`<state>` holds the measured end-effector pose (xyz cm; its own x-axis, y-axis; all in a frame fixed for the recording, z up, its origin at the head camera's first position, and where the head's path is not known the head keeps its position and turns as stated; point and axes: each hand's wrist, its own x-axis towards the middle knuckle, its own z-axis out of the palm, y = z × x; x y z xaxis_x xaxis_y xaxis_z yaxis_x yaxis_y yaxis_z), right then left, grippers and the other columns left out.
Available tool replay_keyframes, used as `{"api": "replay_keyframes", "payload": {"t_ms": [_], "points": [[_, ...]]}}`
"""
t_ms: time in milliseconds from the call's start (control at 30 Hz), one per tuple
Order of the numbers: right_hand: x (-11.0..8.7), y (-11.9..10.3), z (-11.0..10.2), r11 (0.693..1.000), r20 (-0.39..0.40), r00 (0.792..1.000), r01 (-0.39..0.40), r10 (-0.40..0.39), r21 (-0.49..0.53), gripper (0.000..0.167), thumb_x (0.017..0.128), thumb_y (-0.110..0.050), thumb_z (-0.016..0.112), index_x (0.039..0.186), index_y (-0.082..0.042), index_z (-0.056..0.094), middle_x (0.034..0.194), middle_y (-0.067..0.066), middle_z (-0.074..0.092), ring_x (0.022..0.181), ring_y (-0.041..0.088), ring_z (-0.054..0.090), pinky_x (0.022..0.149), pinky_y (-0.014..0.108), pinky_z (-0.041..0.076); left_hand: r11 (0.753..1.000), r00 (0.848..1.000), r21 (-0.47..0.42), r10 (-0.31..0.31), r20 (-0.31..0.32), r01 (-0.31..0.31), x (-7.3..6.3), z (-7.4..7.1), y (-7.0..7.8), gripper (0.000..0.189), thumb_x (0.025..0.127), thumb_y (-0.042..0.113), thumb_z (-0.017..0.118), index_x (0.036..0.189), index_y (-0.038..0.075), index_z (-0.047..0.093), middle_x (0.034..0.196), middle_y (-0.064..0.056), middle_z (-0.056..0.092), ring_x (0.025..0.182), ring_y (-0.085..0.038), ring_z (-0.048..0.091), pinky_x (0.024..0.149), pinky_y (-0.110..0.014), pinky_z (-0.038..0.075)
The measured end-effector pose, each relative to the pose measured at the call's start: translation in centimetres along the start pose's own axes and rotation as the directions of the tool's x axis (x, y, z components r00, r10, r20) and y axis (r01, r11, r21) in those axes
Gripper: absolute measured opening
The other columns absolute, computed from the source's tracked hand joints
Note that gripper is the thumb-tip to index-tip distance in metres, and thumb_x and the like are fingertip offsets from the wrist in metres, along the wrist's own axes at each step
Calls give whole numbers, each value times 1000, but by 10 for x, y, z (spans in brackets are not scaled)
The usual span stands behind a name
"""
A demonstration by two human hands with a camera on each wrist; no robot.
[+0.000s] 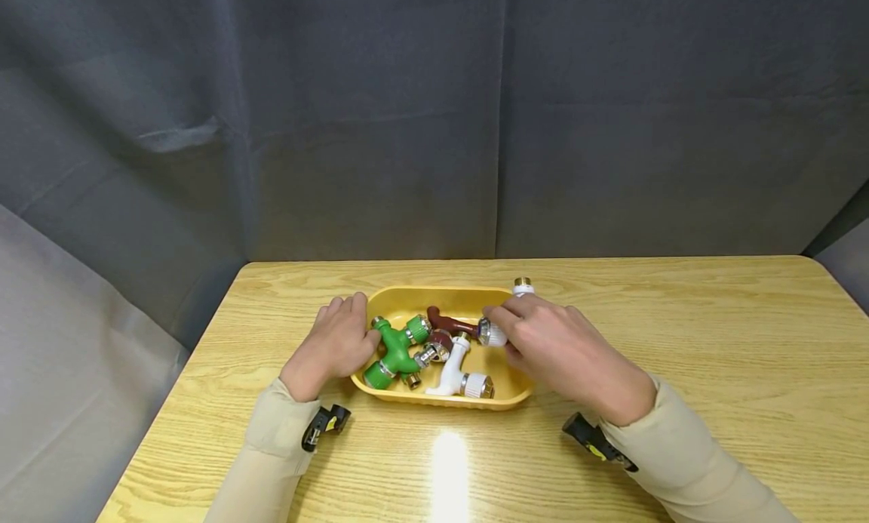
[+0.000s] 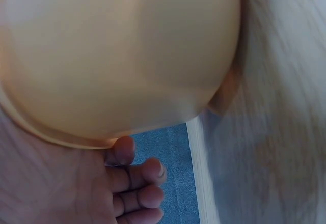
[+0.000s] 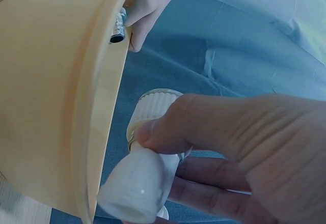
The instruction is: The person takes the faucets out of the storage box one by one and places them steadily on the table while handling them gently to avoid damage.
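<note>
Taps lie in a yellow basin point(image 1: 505, 376) on the wooden table point(image 1: 679, 334); I read the basin as a clock on my head feed, twelve at its far side. The left hand point(image 1: 337, 342) sits at nine to ten o'clock, holding the rim with its thumb over the edge and its palm against the outer wall; on the left wrist feed I see the other fingers slightly bent, close together.

The right hand point(image 1: 560, 342) is at two to three o'clock, with a white tap point(image 3: 132, 183) gripped between thumb and fingers, closed to the tap's width. From above, the hand covers most of that tap: I get its brass end at two o'clock, pointing to twelve, and its ribbed knob pointing to nine.

Inside, a green tap point(image 1: 396, 349) with two knobs lies at nine o'clock, near the left thumb. A dark red tap point(image 1: 451, 325) lies around twelve to one, its knob near the centre; I cannot tell whether its end touches the held tap's knob. A second white tap point(image 1: 453, 368) rests at five to six, its knob at five. Dark cloth point(image 1: 373, 130) hangs beyond the table at twelve.
</note>
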<state>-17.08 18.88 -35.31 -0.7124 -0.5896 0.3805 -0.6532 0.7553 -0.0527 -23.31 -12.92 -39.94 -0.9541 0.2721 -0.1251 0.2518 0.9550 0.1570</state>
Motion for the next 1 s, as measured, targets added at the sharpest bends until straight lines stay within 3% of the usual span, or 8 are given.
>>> {"api": "replay_keyframes", "payload": {"t_ms": [1000], "points": [[0, 7, -5, 999, 35, 999, -35, 34, 14, 39, 78, 2, 76, 116, -3, 73, 97, 10, 72, 76, 18, 66, 51, 26, 49, 1000, 1000, 0, 3, 5, -3, -1, -1, 1, 24, 98, 30, 47, 104, 8, 42, 90, -8, 49, 89, -27, 41, 80, -37, 30]]}}
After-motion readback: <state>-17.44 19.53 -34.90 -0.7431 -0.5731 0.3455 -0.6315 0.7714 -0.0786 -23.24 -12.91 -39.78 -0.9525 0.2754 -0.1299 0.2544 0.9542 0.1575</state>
